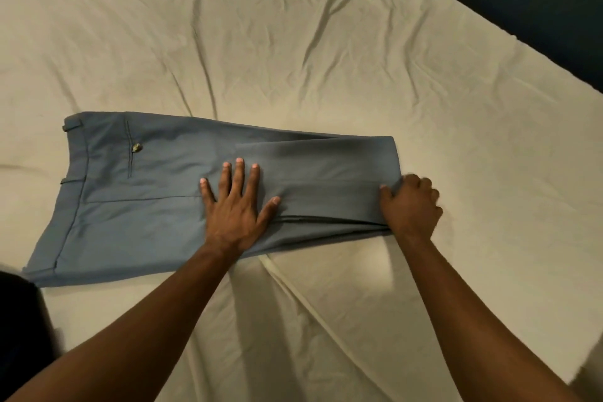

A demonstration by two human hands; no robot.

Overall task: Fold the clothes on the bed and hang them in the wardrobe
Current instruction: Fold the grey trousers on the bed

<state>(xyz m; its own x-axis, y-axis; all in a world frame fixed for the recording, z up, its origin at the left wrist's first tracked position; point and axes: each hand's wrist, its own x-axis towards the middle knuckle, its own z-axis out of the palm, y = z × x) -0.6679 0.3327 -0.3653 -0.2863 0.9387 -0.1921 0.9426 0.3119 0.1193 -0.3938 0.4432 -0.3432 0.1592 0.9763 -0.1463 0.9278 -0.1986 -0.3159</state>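
Fingers (239, 173) of the left hand (236, 206) lie spread flat on the folded blue trousers (146, 199). Right hand (411, 206) grips their right fold with curled fingers. They lie on the near bed (293, 42), waistband left.

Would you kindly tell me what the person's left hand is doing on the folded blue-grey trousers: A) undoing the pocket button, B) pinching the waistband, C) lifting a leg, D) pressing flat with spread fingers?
D: the left hand lies flat, fingers spread, on the folded blue-grey trousers.
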